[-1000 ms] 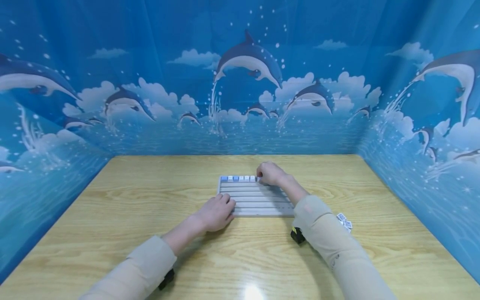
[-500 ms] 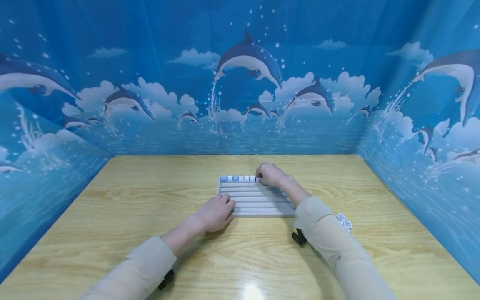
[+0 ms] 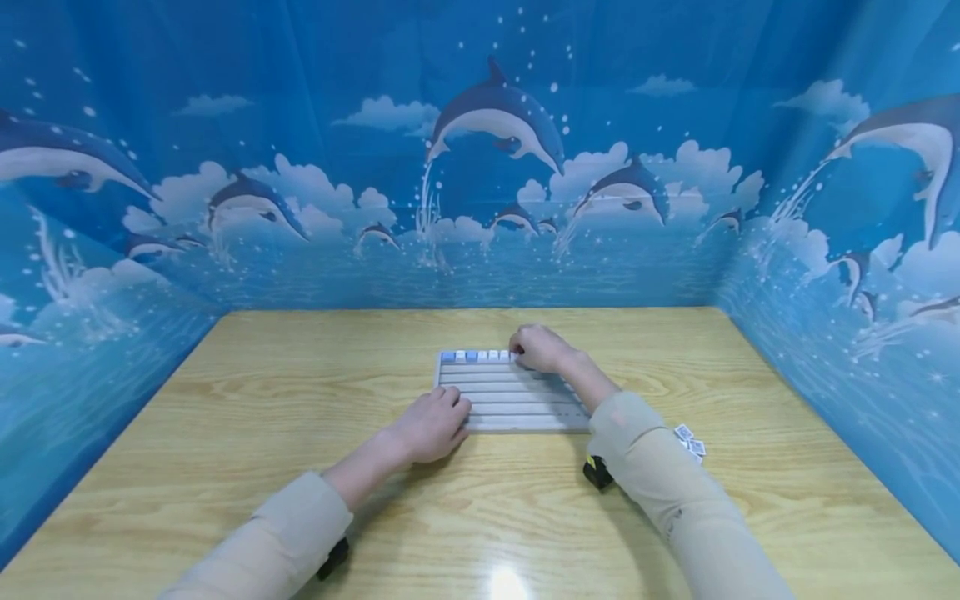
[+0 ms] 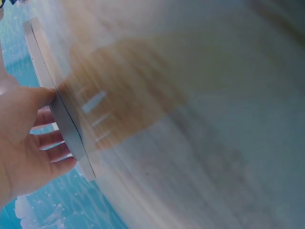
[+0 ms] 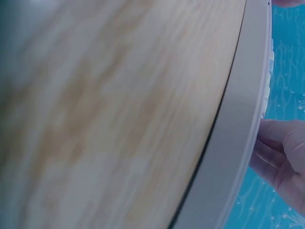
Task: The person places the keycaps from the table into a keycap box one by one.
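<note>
A pale slatted tray (image 3: 510, 399) with several long rows lies mid-table in the head view. My left hand (image 3: 433, 425) grips its near left corner; in the left wrist view the thumb lies against the front side (image 4: 64, 117) and the fingers curl over the edge. Small blue and white tiles (image 3: 472, 357) stand along the tray's back row, from the left end. At the right end of these, my right hand (image 3: 542, 347) bends its fingers down and pinches a small tile, mostly hidden by the fingertips. In the right wrist view the thumb and fingers (image 5: 274, 133) meet past the tray's rim.
Loose white printed tiles (image 3: 688, 442) lie in a small pile right of the tray, partly behind the right sleeve (image 3: 637, 433). A blue dolphin-print curtain (image 3: 480, 250) stands behind the wooden table (image 3: 300, 367) and along its sides.
The right hand has shifted very slightly left along the back row. At its fingertips a pale tile face now shows where a dark spot was. The left hand keeps its place.
</note>
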The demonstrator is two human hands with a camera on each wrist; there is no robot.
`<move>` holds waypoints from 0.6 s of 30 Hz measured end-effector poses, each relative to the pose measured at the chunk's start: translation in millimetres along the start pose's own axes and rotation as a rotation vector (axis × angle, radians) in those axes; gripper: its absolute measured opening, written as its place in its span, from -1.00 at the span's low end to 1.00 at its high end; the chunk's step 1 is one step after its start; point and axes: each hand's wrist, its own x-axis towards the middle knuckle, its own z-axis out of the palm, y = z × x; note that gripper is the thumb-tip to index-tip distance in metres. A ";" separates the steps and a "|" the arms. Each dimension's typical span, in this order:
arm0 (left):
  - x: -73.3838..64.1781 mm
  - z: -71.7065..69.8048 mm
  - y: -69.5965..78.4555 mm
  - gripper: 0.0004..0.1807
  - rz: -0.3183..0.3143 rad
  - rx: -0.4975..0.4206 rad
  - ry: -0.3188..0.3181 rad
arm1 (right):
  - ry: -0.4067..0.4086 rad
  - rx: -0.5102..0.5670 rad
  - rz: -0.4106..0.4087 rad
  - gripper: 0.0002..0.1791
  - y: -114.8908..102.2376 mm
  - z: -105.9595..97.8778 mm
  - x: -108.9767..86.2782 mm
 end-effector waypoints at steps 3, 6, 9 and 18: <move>-0.1 -0.3 0.0 -0.78 0.000 -0.003 -0.002 | -0.004 0.004 0.000 -0.85 -0.2 0.1 -0.1; -0.1 -0.7 0.2 -0.79 -0.001 -0.006 -0.004 | -0.010 0.010 0.006 -0.84 -1.2 -0.6 -1.2; 0.0 -1.0 0.2 -0.79 -0.002 -0.011 -0.007 | -0.013 0.015 0.012 -0.80 -2.5 -1.4 -2.4; -0.4 -0.5 0.0 -0.81 0.016 -0.021 0.013 | -0.014 0.062 0.074 -0.64 -3.5 -6.8 -9.8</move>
